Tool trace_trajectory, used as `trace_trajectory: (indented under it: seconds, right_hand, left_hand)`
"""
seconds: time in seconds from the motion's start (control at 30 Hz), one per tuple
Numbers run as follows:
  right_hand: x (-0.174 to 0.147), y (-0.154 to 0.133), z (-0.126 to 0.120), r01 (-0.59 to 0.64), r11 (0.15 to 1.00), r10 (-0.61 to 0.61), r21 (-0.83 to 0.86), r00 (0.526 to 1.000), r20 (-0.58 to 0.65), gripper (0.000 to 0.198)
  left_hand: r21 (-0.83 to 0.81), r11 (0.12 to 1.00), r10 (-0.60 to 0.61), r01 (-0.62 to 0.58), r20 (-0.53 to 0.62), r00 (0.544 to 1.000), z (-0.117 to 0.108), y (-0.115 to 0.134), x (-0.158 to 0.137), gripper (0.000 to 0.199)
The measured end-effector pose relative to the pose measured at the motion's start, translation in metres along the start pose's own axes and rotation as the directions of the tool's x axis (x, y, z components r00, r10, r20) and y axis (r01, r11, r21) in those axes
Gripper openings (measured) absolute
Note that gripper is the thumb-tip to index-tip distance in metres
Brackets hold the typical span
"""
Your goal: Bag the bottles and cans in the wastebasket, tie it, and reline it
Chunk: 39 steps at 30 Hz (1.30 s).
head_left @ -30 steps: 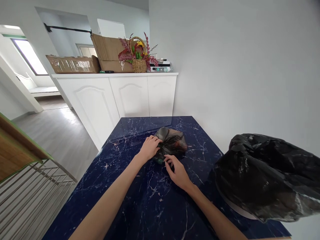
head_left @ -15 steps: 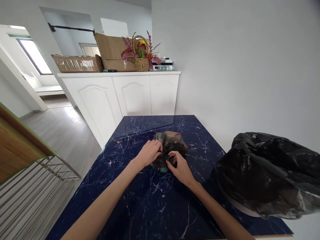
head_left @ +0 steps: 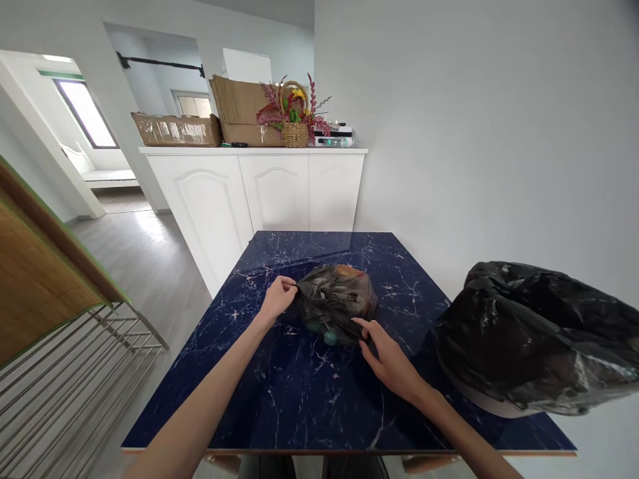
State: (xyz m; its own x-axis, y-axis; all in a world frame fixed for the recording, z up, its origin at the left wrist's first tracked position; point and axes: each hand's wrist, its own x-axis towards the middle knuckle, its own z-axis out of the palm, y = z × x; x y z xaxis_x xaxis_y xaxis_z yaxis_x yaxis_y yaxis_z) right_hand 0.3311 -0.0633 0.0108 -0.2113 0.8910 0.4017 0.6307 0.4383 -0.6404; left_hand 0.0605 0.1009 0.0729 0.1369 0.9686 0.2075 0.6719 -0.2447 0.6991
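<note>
A thin black plastic bag (head_left: 334, 303) lies bunched on the dark blue marbled table (head_left: 299, 412). Through its film show an orange-brown patch at the far side and a greenish shape near the front; what they are I cannot make out. My left hand (head_left: 280, 296) pinches the bag's left edge, drawing it into a taut point. On the other side, my right hand (head_left: 382, 346) has thumb and forefinger around a fold at the bag's lower right, its other fingers curled beneath.
A bin lined with a large black bag (head_left: 529, 339) stands at the table's right. Behind the table is a white cabinet (head_left: 279, 189) with cardboard boxes (head_left: 174, 130) and a flower basket (head_left: 295, 134). At left stands a metal rack (head_left: 94, 359).
My hands have moved apart from the bag's gathered middle, left hand leftward, right hand rightward and down. The bag's top is spread wider between them. The view has shifted slightly.
</note>
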Motion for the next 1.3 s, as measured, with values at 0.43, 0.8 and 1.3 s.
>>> trace_trajectory:
  seconds: [0.43,0.8,1.3]
  right_hand:
    - [-0.008,-0.050,0.002,0.217,0.974,-0.195,-0.059,0.946,0.260,0.009]
    - [-0.002,-0.083,0.004,0.417,0.899,-0.386,-0.131,0.899,0.208,0.051]
    - [-0.019,-0.091,0.013,0.597,0.788,-0.430,-0.150,0.708,0.560,0.018]
  left_hand:
    - [-0.098,0.993,0.050,-0.060,-0.099,0.994,-0.030,0.010,-0.015,0.019]
    - [0.086,0.727,0.617,-0.681,0.354,0.703,-0.043,0.020,-0.134,0.022]
    - [0.603,0.649,0.200,-0.463,0.452,0.869,-0.057,-0.003,-0.178,0.035]
